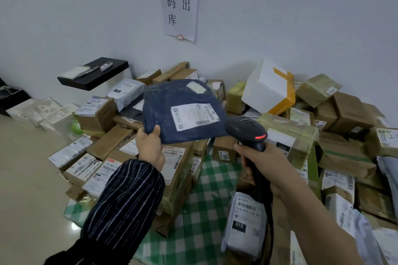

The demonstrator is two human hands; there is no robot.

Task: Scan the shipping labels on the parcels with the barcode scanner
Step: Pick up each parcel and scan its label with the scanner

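Note:
My left hand (150,146) pinches the near left corner of a dark blue soft parcel (170,101) and holds it up above the pile. Its white shipping label (193,115) faces up, and a smaller white sticker sits near its far edge. My right hand (256,157) grips the handle of a black barcode scanner (245,130). The scanner's head sits just right of the parcel's near right edge, and a red light shows on its side. Its dark cable hangs down under my right wrist.
Brown cardboard boxes (99,112) and grey mailer bags (245,221) with labels are heaped on a green checked cloth (206,189) on the floor. A white foam box (267,86) with yellow tape tops the pile. A black shelf (94,73) juts from the wall at left. A paper sign (178,0) hangs above.

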